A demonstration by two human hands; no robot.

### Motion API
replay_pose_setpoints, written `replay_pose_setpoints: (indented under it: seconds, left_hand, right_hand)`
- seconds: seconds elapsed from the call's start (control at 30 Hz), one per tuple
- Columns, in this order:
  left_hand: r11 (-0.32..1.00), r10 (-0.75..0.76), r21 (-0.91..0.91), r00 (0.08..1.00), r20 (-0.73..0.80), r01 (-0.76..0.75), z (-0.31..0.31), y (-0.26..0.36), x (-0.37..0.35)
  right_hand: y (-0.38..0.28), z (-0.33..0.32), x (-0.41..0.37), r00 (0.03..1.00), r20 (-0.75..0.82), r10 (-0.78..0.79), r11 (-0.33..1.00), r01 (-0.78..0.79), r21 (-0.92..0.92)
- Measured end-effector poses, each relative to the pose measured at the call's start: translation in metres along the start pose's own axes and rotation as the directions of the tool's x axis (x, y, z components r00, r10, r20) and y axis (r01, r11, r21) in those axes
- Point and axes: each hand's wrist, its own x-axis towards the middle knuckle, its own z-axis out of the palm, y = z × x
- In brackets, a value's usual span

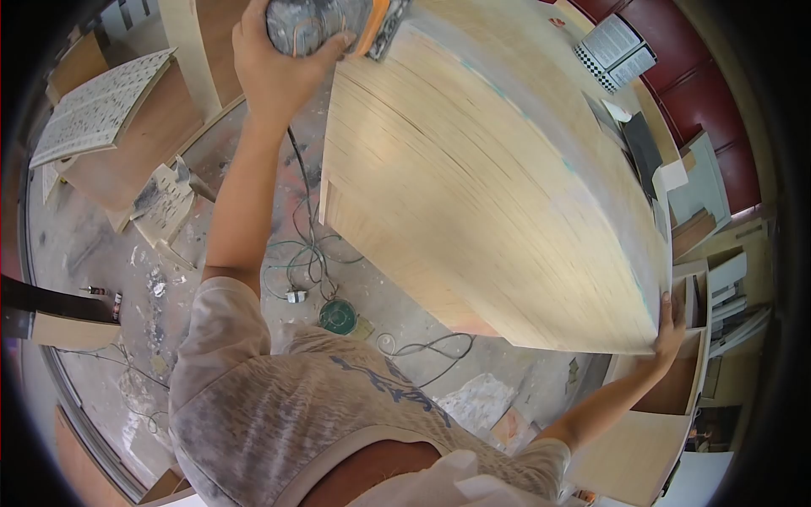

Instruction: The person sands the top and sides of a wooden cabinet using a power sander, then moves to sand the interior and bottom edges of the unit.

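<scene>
My left hand (277, 72) is wrapped round the dark, dusty body of a power sander (317, 24) with an orange band, partly cut off by the top edge of the view. The sander sits at the upper left edge of a large pale wooden panel (473, 194) with dark grain lines. At the panel's lower right corner, my right hand (670, 328) grips the edge, its fingers close together and partly hidden. A whitish strip with traces of blue-green runs along the panel's curved edge, where it meets a wooden top surface (524, 51).
A metal can (614, 52) and flat offcuts (642, 152) lie on the wooden top. Looped cable (312, 253), a plug (296, 297) and a green disc (337, 317) are on the stained floor. A spotted stool (165, 203) stands left, shelving (650, 431) lower right.
</scene>
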Motion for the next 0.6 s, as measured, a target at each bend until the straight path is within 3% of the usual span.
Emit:
replay_pose_setpoints:
  seconds: [0.07,0.23,0.27,0.33,0.5,0.6]
  left_hand:
    - [1.0,0.013,0.012,0.999,-0.044,-0.013,0.001,0.015,0.007]
    - [0.984,0.032,0.17,0.991,0.131,-0.054,-0.003,0.055,-0.002]
    - [0.985,0.035,0.165,0.99,0.136,-0.058,-0.001,0.059,-0.007]
    - [0.968,0.239,0.045,0.965,0.103,-0.245,0.005,0.065,-0.024]
    - [0.964,0.262,-0.088,0.948,0.183,-0.25,0.005,0.079,-0.076]
    - [0.949,0.314,-0.098,0.888,0.336,-0.298,0.002,0.094,-0.093]
  right_hand:
    - [0.004,0.001,0.002,0.999,-0.022,-0.029,0.998,0.028,-0.051]
    - [-0.002,0.003,-0.001,0.999,-0.033,0.001,1.0,0.0,0.029]
    - [0.0,0.001,-0.001,1.0,-0.029,0.006,1.0,-0.006,0.007]
    - [0.0,0.003,-0.003,0.999,-0.029,0.021,1.0,-0.021,-0.012]
    - [0.008,0.001,-0.001,1.0,-0.016,-0.014,0.999,0.014,0.047]
    - [-0.007,0.007,-0.004,0.987,-0.157,-0.041,0.998,0.034,-0.046]
